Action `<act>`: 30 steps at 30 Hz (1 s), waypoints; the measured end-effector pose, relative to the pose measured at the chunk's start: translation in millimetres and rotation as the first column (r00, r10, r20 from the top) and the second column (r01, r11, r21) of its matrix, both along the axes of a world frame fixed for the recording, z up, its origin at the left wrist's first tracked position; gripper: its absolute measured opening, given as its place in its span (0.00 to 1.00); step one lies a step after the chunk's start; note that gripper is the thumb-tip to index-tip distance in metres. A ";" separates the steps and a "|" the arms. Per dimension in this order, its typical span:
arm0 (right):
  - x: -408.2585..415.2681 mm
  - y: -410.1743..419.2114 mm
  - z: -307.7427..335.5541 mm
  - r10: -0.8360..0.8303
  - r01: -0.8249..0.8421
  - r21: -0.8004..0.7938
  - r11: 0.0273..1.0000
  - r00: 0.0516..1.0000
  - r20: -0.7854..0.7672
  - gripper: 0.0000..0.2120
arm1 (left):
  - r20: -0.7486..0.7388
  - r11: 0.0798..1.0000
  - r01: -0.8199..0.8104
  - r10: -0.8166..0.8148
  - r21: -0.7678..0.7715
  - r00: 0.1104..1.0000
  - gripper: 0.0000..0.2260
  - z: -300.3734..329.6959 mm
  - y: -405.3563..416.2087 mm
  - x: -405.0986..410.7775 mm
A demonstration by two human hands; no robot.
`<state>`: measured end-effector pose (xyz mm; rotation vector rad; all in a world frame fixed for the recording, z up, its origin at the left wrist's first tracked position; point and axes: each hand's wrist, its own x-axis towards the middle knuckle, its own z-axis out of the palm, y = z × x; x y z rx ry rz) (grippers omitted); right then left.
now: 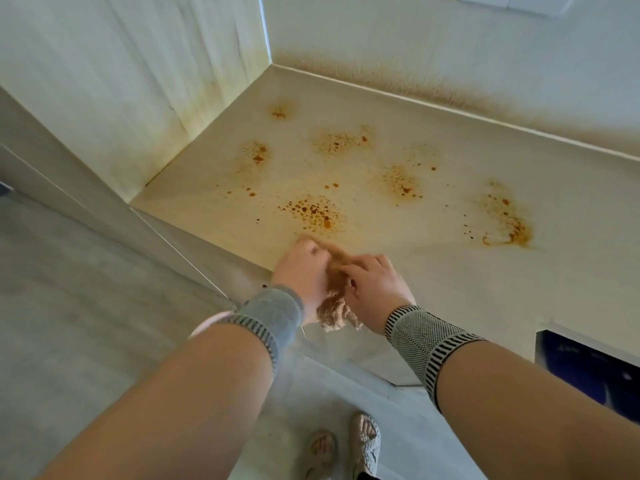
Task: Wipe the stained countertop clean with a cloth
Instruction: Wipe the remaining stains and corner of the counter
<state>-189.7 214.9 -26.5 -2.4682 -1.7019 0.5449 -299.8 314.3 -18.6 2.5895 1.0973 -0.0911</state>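
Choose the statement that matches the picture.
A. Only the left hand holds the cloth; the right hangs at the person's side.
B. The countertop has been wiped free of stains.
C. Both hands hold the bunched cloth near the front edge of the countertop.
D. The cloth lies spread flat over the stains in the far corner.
C: the left hand and right hand both grip the bunched tan cloth at the near edge of the countertop, while orange stains remain beyond it.

Cloth (335, 299) mostly hidden between hands; blurred.
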 end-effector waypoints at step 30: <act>38.2 -5.2 9.4 -0.108 0.129 -0.246 0.961 0.990 0.095 0.17 | -0.473 0.964 0.257 -0.256 -0.063 0.843 0.43 -33.5 -15.3 26.2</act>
